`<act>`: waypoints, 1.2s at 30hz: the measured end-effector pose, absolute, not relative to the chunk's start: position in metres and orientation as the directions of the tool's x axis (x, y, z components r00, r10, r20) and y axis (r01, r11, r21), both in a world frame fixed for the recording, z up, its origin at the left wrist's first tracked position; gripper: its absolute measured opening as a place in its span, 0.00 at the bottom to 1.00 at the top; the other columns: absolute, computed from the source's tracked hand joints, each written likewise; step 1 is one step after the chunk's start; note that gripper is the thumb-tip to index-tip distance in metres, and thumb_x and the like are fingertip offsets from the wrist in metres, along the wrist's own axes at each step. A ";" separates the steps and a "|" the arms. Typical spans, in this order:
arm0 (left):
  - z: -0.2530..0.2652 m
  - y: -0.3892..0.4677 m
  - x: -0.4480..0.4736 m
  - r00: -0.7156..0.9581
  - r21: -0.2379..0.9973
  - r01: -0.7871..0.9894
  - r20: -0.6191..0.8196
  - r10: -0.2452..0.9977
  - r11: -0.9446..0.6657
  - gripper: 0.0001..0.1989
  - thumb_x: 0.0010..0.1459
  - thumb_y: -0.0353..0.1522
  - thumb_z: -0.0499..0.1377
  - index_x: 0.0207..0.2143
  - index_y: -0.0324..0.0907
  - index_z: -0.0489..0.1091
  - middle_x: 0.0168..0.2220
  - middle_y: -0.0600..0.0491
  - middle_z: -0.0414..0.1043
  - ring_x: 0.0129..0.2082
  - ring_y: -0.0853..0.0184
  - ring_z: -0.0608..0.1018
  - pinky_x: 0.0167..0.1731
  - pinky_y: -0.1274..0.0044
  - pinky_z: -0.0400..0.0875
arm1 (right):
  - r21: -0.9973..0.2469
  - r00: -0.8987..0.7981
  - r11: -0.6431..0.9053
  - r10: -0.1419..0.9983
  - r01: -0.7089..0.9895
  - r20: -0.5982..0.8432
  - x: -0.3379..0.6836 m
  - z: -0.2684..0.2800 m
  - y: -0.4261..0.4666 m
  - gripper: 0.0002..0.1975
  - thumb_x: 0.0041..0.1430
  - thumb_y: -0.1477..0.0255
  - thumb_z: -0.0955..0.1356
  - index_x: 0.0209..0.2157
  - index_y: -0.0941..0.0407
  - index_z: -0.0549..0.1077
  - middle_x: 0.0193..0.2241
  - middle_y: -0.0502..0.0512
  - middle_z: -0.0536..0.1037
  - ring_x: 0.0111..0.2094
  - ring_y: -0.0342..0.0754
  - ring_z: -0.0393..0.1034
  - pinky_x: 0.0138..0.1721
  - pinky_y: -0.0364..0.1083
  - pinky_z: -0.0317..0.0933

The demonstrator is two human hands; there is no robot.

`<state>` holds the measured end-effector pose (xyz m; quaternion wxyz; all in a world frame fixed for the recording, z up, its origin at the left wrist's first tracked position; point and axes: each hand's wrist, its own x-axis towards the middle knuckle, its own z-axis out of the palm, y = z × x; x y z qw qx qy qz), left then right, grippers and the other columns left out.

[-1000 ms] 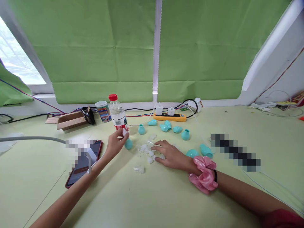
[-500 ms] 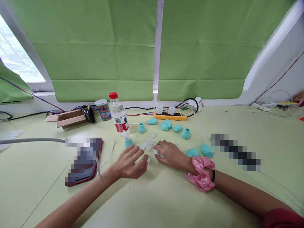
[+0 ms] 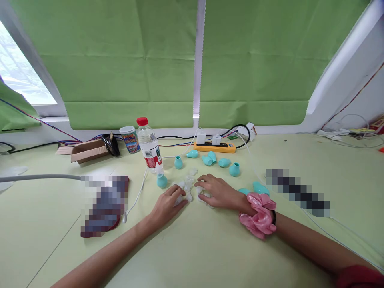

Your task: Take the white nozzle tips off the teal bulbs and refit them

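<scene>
My left hand [image 3: 169, 202] rests low over a pile of translucent white plastic pieces [image 3: 189, 185], thumb apart from the fingers and some pieces under the fingertips. Opposite it, my right hand [image 3: 220, 193] arches over more of these pieces, its fingers spread. A pink scrunchie [image 3: 258, 216] and a dark beaded band circle the right wrist. Just beyond my left hand stands a turquoise rubber bulb [image 3: 162, 181] with a translucent piece in its mouth. Another turquoise bulb [image 3: 235, 169] stands upright beyond my right hand, and several more lie around it.
Behind the bulbs lie a yellow power strip [image 3: 214, 147] with white plugs and cables. A red-capped water bottle [image 3: 150, 148], a printed can [image 3: 130, 139] and an open cardboard box [image 3: 90, 151] stand at left. Blurred-out devices lie on both sides.
My left hand has come down and turned onto the translucent pieces. My right hand has shifted slightly, with its fingers still over the pile. The bulb by the bottle now shows fully.
</scene>
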<state>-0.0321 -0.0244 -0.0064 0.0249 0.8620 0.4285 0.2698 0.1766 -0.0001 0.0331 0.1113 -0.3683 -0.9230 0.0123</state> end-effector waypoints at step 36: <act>0.000 -0.027 -0.028 0.349 0.431 0.516 0.683 0.641 -0.740 0.06 0.52 0.27 0.53 0.28 0.41 0.70 0.28 0.50 0.73 0.30 0.67 0.71 0.30 0.75 0.68 | -0.231 -0.622 0.675 0.737 0.701 0.266 0.161 0.005 0.025 0.09 0.49 0.74 0.65 0.35 0.58 0.72 0.32 0.56 0.75 0.37 0.50 0.66 0.40 0.47 0.53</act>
